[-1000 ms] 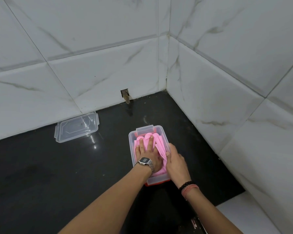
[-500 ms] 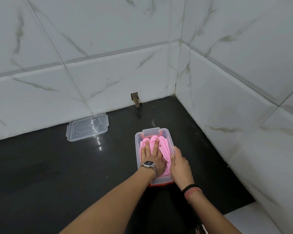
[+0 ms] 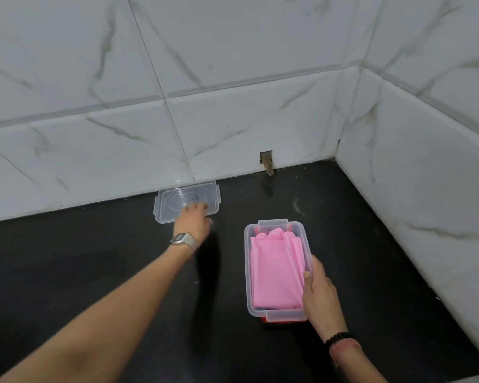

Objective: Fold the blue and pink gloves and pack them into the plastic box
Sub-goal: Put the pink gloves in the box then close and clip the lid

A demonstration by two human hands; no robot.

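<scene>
While a glossy black countertop (image 3: 94,266) runs into a corner of white marble-look wall tiles (image 3: 233,64), the left hand (image 3: 192,221) stretches forward onto the clear plastic lid (image 3: 172,201) lying at the wall's foot; motion blur hides whether its fingers are gripping or merely touching. Well to its right, the right hand (image 3: 317,291) clasps the near right rim of the clear plastic box (image 3: 248,272), thumb hooked inside. Folded flat within sit the pink gloves (image 3: 274,269), fingertips pointing away, filling the box, something dark peeking beneath. A small notch (image 3: 266,158) marks the tile base beyond both hands.
</scene>
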